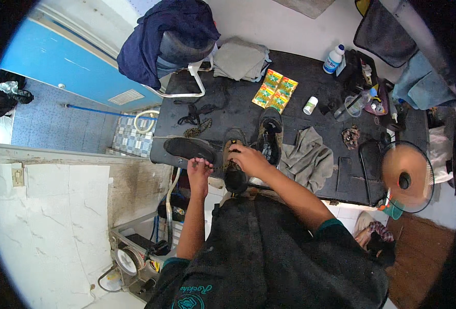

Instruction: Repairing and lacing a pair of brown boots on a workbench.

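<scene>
Resting on the black table (313,77), the middle shoe (233,176) is turned with its long axis roughly square to the near edge. Its upper is partly covered by the right hand (249,160), the nearer one, brought in from the shoe's right with fingers bent onto it; whether anything is pinched cannot be told. To the shoe's left, the left hand (200,174) is held with fingers bunched, their hold unclear, beside a dark sole-shaped piece (187,149). To the shoe's right, another shoe (270,136) is placed.

Matt shoe (235,178); glossy sachets (275,91); matt grey cloth (309,160).
</scene>
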`<state>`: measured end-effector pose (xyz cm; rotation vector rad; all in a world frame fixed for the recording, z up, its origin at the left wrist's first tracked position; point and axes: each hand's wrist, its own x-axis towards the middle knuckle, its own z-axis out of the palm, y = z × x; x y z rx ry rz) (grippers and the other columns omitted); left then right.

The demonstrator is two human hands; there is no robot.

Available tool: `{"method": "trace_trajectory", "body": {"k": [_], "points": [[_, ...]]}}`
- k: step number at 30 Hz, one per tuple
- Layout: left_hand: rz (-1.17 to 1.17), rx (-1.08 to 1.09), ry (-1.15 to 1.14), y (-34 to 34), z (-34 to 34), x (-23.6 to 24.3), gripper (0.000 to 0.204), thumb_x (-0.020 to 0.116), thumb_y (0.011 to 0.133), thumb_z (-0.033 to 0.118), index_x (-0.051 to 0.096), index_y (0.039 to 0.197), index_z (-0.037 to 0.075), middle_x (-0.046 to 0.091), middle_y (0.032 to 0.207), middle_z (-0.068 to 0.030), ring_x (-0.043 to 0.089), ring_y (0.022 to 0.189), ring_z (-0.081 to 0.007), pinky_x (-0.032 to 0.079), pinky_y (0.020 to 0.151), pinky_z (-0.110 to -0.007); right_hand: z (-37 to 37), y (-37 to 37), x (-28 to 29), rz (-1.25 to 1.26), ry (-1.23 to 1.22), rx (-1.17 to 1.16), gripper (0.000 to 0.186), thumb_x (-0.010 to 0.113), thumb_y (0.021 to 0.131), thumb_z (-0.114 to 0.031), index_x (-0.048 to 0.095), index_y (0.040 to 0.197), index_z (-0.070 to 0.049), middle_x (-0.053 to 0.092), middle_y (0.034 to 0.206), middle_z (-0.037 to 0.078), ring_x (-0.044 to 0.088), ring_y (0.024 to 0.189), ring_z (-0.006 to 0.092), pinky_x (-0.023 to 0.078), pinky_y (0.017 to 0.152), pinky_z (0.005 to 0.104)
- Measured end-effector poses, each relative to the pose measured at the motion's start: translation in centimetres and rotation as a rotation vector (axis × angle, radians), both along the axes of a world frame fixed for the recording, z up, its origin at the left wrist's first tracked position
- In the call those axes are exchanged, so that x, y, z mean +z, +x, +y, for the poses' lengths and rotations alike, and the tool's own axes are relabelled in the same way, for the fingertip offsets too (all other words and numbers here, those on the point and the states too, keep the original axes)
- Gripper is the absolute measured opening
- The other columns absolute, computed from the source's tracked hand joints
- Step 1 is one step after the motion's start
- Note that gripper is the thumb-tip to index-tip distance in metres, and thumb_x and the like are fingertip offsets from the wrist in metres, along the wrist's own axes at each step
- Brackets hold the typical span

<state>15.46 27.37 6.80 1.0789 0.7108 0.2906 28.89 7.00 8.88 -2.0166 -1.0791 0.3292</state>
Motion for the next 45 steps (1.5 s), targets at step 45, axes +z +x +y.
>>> {"method": "trace_trajectory", "body": {"k": [45], "points": [[-0.04, -0.457, 0.979, 1.4, -4.1, 0.5, 0.015, 0.076, 0.085, 0.005, 0.069, 0.098, 0.006, 0.069, 0.111, -0.0066, 0.068, 0.104, -0.0222, 0.055, 0.077, -0.035, -6.9, -2.1, 16.9, 0.199, 0.212, 0.157, 0.007, 0.07, 0.087, 0.0, 0.069, 0.093, -0.002, 0.067, 0.092, 0.011, 0.068, 0.088, 0.0276, 0.053, 0.077, 0.037]]}}
